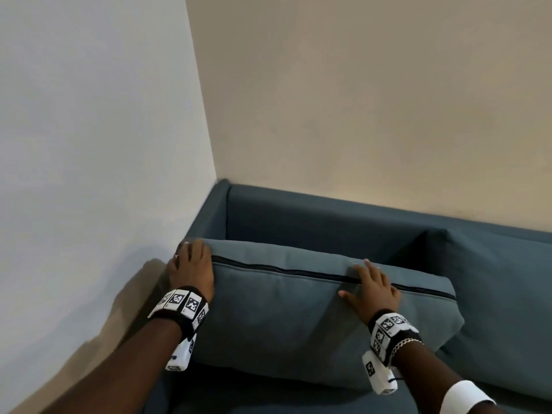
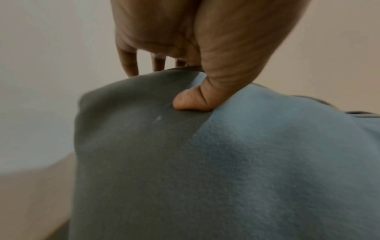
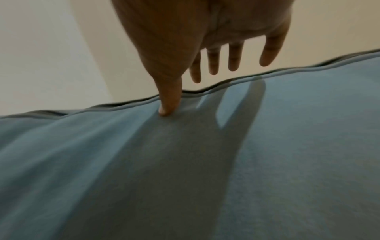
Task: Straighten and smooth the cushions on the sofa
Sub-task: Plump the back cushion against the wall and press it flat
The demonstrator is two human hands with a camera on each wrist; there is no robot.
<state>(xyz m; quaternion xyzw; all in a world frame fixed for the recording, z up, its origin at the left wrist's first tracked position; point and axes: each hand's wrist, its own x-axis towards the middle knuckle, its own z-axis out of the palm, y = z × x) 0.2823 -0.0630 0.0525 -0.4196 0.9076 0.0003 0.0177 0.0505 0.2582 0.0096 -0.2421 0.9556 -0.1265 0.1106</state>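
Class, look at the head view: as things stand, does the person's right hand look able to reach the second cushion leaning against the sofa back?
Probably yes. The right hand rests with straight fingers on the held cushion; the second cushion lies just to its right, and nothing stands between them.

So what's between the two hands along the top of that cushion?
Only the cushion's own top edge with its dark zipper line, in the head view. The left hand grips the corner; the right hand lies flat on it.

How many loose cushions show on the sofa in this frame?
2. One zippered cushion stands at the sofa's corner end under both hands; a second cushion leans against the backrest to its right, partly cut off. More may lie outside the frame.
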